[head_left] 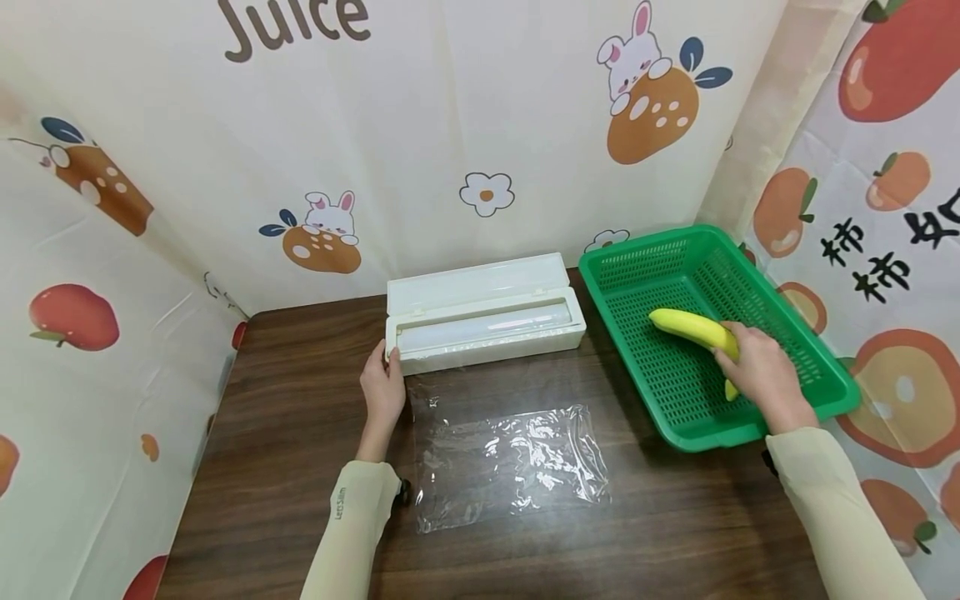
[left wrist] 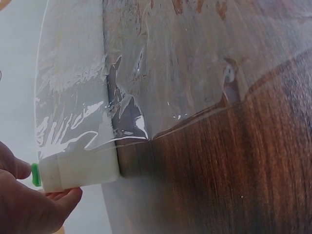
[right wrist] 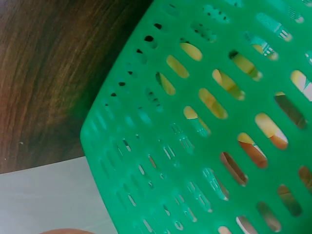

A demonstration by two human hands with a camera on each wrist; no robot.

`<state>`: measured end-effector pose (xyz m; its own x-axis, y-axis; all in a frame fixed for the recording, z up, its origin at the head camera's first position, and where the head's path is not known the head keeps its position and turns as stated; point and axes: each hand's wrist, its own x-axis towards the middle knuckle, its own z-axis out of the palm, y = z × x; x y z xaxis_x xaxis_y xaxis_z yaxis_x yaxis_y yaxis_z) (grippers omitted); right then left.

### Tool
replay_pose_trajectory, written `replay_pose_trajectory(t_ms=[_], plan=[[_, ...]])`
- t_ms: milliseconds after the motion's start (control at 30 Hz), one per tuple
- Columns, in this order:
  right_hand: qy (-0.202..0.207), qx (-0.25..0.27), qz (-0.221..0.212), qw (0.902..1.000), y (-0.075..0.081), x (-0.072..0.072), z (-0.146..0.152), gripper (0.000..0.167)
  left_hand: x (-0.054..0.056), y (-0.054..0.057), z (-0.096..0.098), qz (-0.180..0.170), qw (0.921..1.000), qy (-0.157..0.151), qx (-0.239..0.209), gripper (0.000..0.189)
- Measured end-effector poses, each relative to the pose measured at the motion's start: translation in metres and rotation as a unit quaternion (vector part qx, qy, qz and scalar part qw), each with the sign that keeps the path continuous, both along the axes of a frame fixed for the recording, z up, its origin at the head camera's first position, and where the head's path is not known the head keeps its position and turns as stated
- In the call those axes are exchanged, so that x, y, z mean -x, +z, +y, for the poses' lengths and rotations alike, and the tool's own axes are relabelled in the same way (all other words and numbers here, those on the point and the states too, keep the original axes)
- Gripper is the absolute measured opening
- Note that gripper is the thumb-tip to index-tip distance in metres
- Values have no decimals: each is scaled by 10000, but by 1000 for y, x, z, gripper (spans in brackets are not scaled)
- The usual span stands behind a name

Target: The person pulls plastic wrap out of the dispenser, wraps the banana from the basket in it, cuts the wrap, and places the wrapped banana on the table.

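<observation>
The right hand (head_left: 765, 375) reaches into a green plastic mesh basket (head_left: 636, 298), grip curled round a curved yellow banana (head_left: 686, 326); the left hand (head_left: 383, 387) pinches the left end of a white rectangular box (head_left: 495, 351). "Juice" marks the cream printed backdrop (head_left: 420, 125). Dark-brown wooden tabletop (head_left: 300, 433) stretches left of a clear film sheet (head_left: 510, 467).

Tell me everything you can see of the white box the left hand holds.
The white box is long, rectangular and plastic-looking, its lid standing open along the back. A pale roll lies lengthwise in its opening, and clear film runs over its front onto the dark wooden table. It sits slightly askew near the table's far edge, left of the green basket. The left hand grips its left end, where a small green part shows.
</observation>
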<state>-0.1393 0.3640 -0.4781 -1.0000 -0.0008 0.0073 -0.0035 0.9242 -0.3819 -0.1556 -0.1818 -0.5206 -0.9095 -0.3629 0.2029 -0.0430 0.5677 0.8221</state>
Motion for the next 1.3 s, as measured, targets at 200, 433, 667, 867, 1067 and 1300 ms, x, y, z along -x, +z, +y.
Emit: replay_pose_trajectory(t_ms=[200, 433, 667, 867, 1067, 1300], plan=[[-55, 51, -16, 10000, -2, 1, 0, 52, 1, 1, -1, -6, 10000, -24, -1, 39], [-87, 175, -152, 9997, -7, 2, -2, 53, 0, 0, -4, -30, 10000, 5, 14, 40], [-124, 315, -212, 9992, -7, 3, 0, 50, 0, 2, -3, -128, 9998, 63, -170, 41], [-172, 322, -130, 9992, -6, 2, 2, 45, 5, 2, -6, -344, 9988, 34, -333, 41], [-264, 277, -159, 9991, -5, -1, 4, 44, 7, 0, -7, -396, 9987, 14, -309, 41], [-284, 292, -51, 9992, -3, -1, 0, 45, 6, 1, -11, -308, 9992, 25, -240, 39]])
